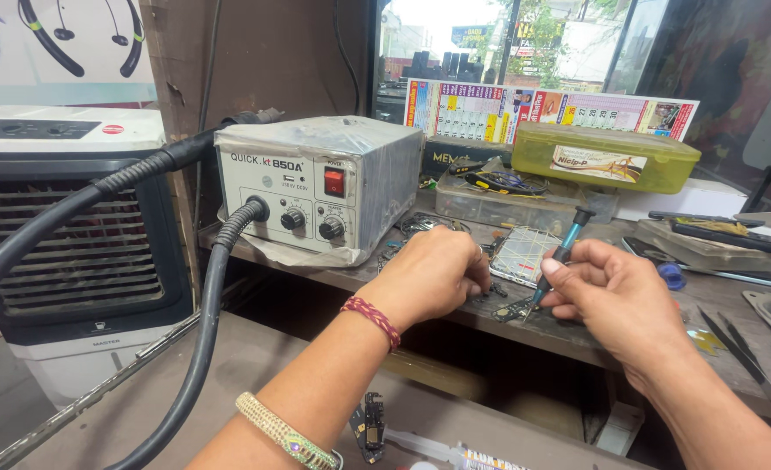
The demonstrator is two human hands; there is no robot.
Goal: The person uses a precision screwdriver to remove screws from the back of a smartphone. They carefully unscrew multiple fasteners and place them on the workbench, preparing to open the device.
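A person's two bare hands worked at the middle of the frame over a cluttered wooden counter (577, 335). The right hand (616, 300), right of centre, pinched a slim teal-handled screwdriver (559, 254) between thumb and fingertips; this grip was closed tightly around the shaft, and the tool leaned with its black cap toward the upper right and its tip angled down and left. The tip met a small dark circuit part (514, 308) lying on the counter edge, just below and left of the right hand's fingers. The left hand (429, 274), at centre and wearing a red braided wristband, lay curled knuckles-up beside that part, its fingertips pressed down near it, seemingly to steady the piece; whether this grip actually held anything could not be told, since the fingers hid what lay under them. Just behind the hands lay an opened phone (525, 252), probably kept close for reach. At centre left stood a grey hot-air rework station (316, 187), its thick black hose (198, 365) sweeping to the lower left. A yellow-green plastic box (603, 157) sat at upper right.
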